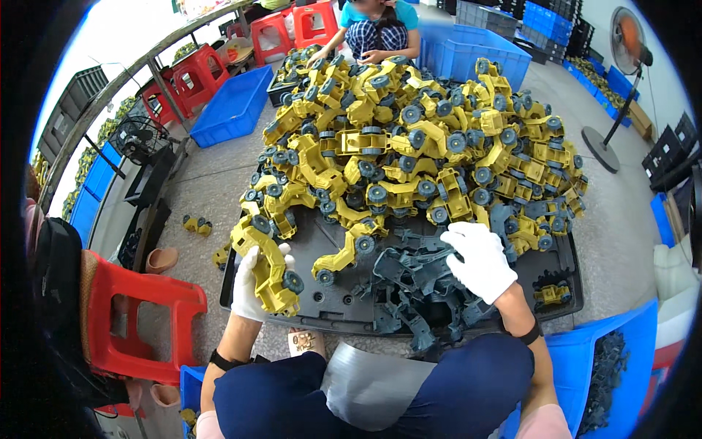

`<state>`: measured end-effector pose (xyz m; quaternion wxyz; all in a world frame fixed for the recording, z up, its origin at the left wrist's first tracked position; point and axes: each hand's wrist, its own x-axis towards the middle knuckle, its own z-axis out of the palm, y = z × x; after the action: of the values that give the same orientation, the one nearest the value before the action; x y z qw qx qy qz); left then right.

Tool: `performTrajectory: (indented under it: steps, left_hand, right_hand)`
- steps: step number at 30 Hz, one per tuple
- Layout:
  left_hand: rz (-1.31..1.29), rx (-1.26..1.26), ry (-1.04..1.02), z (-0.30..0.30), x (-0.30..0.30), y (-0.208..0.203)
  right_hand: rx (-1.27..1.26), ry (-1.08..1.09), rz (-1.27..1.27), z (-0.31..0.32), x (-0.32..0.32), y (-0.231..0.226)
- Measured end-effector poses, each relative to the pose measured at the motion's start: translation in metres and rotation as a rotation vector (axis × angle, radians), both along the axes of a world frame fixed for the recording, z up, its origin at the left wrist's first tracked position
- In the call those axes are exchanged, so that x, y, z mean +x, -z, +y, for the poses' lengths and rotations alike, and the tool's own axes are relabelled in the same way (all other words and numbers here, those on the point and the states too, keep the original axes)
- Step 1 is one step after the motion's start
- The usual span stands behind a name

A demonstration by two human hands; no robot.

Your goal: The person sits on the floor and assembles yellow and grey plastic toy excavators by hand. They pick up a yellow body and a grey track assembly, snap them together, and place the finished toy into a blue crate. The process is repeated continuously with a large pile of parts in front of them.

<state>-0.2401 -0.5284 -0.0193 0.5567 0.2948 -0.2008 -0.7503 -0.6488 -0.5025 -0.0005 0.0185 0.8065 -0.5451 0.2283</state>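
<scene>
My left hand point(246, 293), in a white glove, is closed around a yellow toy truck body point(272, 272) with dark grey wheels, held tilted above the near left of the black tray point(338, 298). My right hand point(479, 260), also gloved in white, reaches over a heap of dark grey plastic parts point(409, 274). Its fingers look stretched and apart, and I see nothing held in them. Between my hands another yellow toy vehicle point(340, 256) lies on the tray. Beyond rises a large pile of similar yellow wheeled toys point(395, 146).
A red stool point(139, 293) stands at left, a blue bin with grey parts point(636, 329) at lower right. Across the pile sits another person point(380, 29). Blue crates point(232, 106) and a large blue tub point(472, 51) lie farther off; a standing fan point(621, 88) is at right.
</scene>
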Motion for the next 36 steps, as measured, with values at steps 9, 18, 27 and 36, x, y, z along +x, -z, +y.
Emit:
performTrajectory:
  steps: [9, 18, 27, 36]
  left_hand:
    - [-0.019, 0.109, 0.401, -0.013, -0.045, 0.011]
    - [0.035, 0.040, 0.676, -0.014, -0.095, 0.006]
    - [-0.240, -0.299, 0.601, -0.011, -0.125, -0.001]
    - [-0.507, -0.382, 0.580, -0.005, -0.146, -0.009]
  right_hand:
    - [0.207, -0.035, 0.528, -0.013, 0.013, 0.036]
    - [0.185, -0.033, -0.216, -0.006, 0.008, -0.008]
    - [0.014, -0.281, -0.519, 0.004, 0.030, -0.027]
    - [0.173, -0.253, -0.480, 0.023, 0.040, -0.049]
